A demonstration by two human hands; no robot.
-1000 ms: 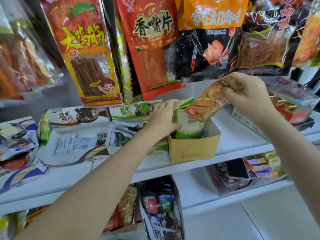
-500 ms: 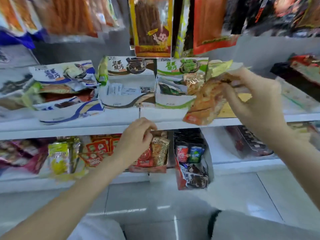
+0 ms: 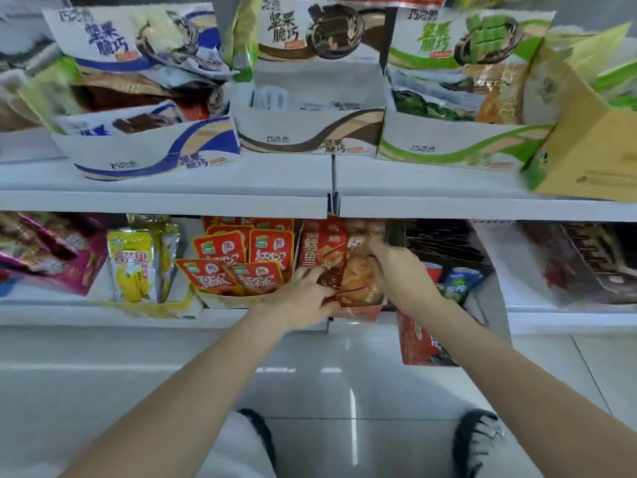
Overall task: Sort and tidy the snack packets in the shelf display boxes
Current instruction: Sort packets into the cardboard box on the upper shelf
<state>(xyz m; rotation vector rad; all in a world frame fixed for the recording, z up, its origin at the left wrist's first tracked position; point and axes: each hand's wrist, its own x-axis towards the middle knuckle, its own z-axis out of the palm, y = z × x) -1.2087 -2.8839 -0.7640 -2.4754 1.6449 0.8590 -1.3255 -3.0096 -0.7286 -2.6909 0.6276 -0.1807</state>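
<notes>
- Upper shelf [image 3: 165, 188], left to right: we log a blue-trimmed display box [image 3: 155, 150], a brown-trimmed display box [image 3: 310, 132], a green-trimmed display box [image 3: 462, 146], then a tilted yellow carton [image 3: 593, 150].
- Lower shelf [image 3: 103, 315], far left: yellow snack packets [image 3: 129, 267] standing upright.
- Next along: red snack packets [image 3: 241, 260] stacked in an open box.
- Left hand [image 3: 303, 294]: we note the fingers spread, pressing on a dark red packet [image 3: 322, 253] at the box front.
- Orange packet [image 3: 358, 274]: just beside the dark red one, in the same box.
- Right hand [image 3: 400, 270]: fingers clamped on the orange packet's top edge.
- Right of the hands: a blue packet [image 3: 460, 282] in a dark box.
</notes>
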